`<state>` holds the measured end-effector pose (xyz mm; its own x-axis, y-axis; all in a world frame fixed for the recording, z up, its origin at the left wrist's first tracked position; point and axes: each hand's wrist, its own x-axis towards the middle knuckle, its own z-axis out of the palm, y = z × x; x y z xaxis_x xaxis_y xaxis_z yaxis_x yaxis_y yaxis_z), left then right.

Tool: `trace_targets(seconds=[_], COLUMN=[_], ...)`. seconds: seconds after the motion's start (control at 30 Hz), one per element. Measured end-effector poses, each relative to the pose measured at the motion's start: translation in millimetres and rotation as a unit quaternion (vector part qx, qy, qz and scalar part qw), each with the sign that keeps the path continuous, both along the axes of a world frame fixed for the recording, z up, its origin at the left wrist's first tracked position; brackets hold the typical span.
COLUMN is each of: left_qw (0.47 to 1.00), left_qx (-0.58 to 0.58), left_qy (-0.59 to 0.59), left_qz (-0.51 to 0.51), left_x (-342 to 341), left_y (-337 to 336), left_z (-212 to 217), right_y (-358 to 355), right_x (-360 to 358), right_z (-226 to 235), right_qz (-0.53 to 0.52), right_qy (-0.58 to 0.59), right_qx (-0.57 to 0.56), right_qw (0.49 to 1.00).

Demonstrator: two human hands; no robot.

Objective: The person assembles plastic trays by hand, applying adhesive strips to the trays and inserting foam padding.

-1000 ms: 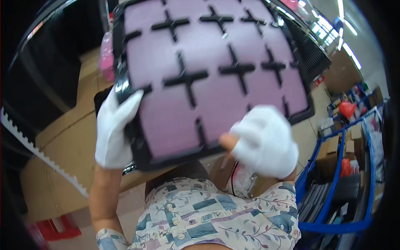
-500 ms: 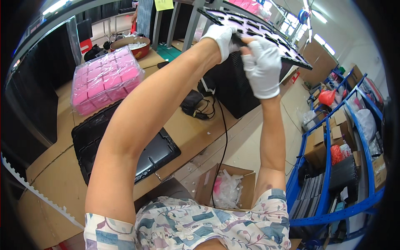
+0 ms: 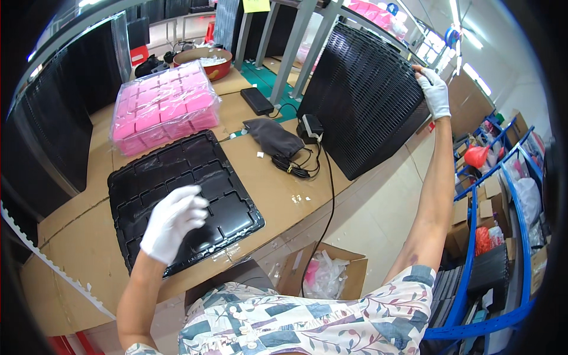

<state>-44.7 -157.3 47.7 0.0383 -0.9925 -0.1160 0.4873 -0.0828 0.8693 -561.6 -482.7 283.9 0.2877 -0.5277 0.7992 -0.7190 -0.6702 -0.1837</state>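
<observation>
My left hand (image 3: pixel 176 223), in a white glove, hovers over a black plastic tray (image 3: pixel 231 204) with molded compartments. Its fingers are loosely stretched, holding nothing. The tray lies on the cardboard-covered table and has nothing in its visible compartments. Out to the right, my right hand (image 3: pixel 433 92) reaches to the upper right corner of a tall stack of black trays (image 3: pixel 361 100). Its glove leaves a thumb and fingertip bare, and these are closed on the edge at that corner. The top of the stack is mostly hidden from this angle.
A plastic-wrapped block of pink pieces (image 3: pixel 165 106) sits behind the tray. Near the stack lie a dark pouch (image 3: pixel 272 137), a black adapter (image 3: pixel 309 127) with a trailing cable, and a black box (image 3: pixel 257 102). A carton of plastic scraps (image 3: pixel 355 275) and blue shelving (image 3: pixel 473 254) stand rightward.
The tray with pale pink contents that both hands held up is out of their raised grip. My left hand has dropped down over the black tray; my right has moved right to the stack's corner.
</observation>
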Motion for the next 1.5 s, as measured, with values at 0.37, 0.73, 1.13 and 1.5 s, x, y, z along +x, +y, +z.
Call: trace_targets(seconds=[0.37, 0.73, 1.13, 1.5], left_qw=[0.66, 0.849, 0.891, 0.922], left_qx=[-0.068, 0.047, -0.12, -0.024], left_qy=[-0.495, -0.269, 0.24, -0.048], left_qz=[0.561, 0.453, 0.367, 0.384], left_x=[63.1, 105.8, 57.7, 51.5], left_y=[170.9, 199.0, 148.0, 147.2], left_z=[4.6, -46.9, -53.2, -39.6], right_y=[4.3, 208.8, 344.1, 335.7], right_x=[0.4, 260.9, 472.7, 468.0], right_z=[-9.0, -135.3, -279.8, -285.9], right_qz=[-0.012, 0.209, 0.517, 0.48], right_qy=[0.001, 0.042, -0.013, -0.092], right_qx=[0.032, -0.008, 0.465, 0.647], right_qw=[0.999, 0.977, 0.718, 0.585])
